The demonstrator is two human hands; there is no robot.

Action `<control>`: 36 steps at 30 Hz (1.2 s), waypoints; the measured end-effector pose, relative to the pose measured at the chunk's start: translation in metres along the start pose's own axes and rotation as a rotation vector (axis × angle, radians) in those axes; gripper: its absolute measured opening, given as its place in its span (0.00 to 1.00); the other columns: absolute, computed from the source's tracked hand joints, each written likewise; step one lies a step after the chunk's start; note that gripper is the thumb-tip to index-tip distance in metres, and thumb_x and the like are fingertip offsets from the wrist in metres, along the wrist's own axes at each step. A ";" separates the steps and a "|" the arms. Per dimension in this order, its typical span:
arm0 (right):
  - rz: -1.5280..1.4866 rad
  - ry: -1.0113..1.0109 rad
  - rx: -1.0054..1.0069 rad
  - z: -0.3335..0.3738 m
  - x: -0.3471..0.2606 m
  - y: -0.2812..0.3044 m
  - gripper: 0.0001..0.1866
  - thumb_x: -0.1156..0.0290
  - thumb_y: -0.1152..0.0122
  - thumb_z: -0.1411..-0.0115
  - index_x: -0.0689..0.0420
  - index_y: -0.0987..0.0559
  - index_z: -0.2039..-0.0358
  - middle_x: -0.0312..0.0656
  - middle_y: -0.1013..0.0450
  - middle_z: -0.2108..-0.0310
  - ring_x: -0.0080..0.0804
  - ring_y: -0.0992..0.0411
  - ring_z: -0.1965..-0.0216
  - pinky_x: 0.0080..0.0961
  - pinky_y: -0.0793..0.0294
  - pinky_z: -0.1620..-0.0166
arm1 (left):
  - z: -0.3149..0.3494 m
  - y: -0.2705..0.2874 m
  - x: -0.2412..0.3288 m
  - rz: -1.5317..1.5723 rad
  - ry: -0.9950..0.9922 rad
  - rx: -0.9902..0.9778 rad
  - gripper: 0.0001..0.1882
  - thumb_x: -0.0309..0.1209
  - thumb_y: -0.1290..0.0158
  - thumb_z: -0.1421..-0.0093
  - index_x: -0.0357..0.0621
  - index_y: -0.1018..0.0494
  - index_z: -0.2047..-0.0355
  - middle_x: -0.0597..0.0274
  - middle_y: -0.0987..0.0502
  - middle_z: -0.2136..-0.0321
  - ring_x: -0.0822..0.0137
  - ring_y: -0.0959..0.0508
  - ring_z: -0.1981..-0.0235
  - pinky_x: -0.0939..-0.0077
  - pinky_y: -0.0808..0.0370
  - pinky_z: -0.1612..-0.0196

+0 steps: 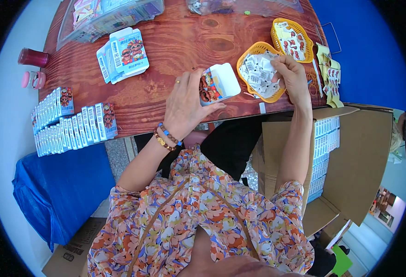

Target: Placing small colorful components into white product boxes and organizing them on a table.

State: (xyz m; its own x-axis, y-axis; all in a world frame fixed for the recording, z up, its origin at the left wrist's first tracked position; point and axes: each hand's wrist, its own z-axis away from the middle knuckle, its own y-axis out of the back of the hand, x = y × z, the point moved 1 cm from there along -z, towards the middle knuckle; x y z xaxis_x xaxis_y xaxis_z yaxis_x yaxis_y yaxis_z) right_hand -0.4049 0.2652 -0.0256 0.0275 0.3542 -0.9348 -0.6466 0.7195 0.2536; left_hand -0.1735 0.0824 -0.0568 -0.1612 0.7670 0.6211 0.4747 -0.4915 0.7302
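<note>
My left hand (183,99) is wrapped round a small blue-and-white cardboard box (210,87) with cartoon figures on its front. The box tilts to the right, its white end flap (227,82) standing out toward the nearer yellow plastic basket (257,46). Over that basket, my right hand (293,79) has thumb and forefinger closed at the edge of a small white packet (268,65). Many similar white packets with dark printing fill the basket beneath. Part of the pinch is covered by my own fingers.
Flattened boxes (123,54) lie on the wooden table (184,44). Rows of filled-out boxes (69,129) stand at its left edge. A second yellow basket (311,46) holds stickers. Clear bins (110,25) sit at the back. Right of me, an open carton (357,161) contains stacked boxes.
</note>
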 end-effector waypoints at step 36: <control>0.927 0.149 0.471 -0.138 0.017 0.126 0.15 0.72 0.34 0.48 0.55 0.15 0.58 0.48 0.18 0.65 0.42 0.19 0.62 0.35 0.22 0.55 | -0.001 0.004 -0.003 0.068 0.074 0.011 0.46 0.48 0.29 0.57 0.39 0.36 0.43 0.48 0.28 0.56 0.48 0.26 0.53 0.56 0.27 0.51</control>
State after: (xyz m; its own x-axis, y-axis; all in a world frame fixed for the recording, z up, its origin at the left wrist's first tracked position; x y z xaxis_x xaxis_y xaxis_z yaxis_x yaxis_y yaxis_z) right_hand -0.5907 0.2797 -0.0442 -0.4419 0.8310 -0.3379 -0.0037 0.3750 0.9270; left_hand -0.1714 0.0775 -0.0555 -0.1918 0.6992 0.6887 0.4961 -0.5364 0.6828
